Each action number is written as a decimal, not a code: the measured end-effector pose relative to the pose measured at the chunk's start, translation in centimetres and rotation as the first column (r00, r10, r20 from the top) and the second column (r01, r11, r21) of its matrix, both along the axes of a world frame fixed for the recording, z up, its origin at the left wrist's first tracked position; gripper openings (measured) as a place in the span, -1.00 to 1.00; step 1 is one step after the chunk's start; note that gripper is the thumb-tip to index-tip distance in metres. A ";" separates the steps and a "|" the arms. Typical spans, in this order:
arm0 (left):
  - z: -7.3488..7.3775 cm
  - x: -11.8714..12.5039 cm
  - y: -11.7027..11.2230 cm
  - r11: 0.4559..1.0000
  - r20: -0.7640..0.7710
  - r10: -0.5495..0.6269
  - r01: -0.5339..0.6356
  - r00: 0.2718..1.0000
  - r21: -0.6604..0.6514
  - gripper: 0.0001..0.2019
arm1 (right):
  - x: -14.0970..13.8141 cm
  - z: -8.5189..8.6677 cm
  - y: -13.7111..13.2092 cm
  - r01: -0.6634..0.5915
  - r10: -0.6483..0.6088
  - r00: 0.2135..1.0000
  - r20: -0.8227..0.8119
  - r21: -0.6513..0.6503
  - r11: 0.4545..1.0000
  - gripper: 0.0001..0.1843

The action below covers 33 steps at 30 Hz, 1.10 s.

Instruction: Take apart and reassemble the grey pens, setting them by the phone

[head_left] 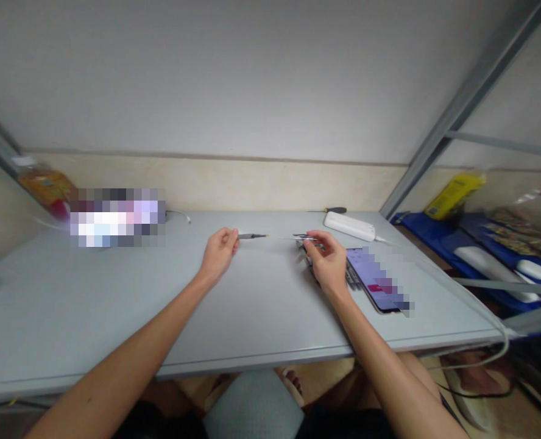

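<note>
My left hand [222, 253] is closed around the back end of a slim dark screwdriver-like tool [253, 236], whose narrow golden tip points right. Across a short gap, my right hand [329, 259] pinches thin, shiny metal tweezers [303, 237] with the points toward that tip. Both hands are raised over the grey table [252, 305]. Partly hidden behind my right hand lies a dark tool case [353, 279] with small slots or bits. A phone [374, 279] with a lit screen lies just to its right.
A white power strip [349, 226] with a cable and a black screwdriver [335, 210] lie at the back right. On the left stand an orange drink bottle [46, 186] and a blurred-out bright object [117, 219]. A metal frame post [428, 146] rises at the right edge.
</note>
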<state>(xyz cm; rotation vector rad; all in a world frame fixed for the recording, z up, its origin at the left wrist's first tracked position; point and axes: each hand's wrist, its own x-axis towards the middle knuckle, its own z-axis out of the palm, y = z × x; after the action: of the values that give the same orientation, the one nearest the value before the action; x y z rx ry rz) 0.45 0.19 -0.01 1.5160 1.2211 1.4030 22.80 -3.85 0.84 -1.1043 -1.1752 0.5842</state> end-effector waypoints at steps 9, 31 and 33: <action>0.0 0.0 0.0 1.000 0.016 -0.001 0.001 1.000 -0.008 -0.68 | -0.1 0.1 0.0 0.001 -0.001 1.000 0.000 -0.008 1.000 -0.77; -0.1 0.3 -0.2 0.996 0.031 -0.091 0.092 0.995 -0.019 -0.67 | -0.5 0.2 -0.2 -0.040 0.039 0.994 0.106 0.011 0.999 -0.82; 0.0 0.5 -0.4 0.990 0.039 -0.132 0.134 0.990 -0.041 -0.67 | -0.6 0.1 -0.3 -0.049 0.048 0.990 0.132 0.004 0.999 -0.82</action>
<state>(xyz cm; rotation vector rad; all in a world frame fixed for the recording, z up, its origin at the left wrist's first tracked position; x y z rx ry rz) 0.92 -0.17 -0.05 1.5066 1.1006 1.3025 22.24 -4.14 0.98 -1.1242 -1.3205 0.5501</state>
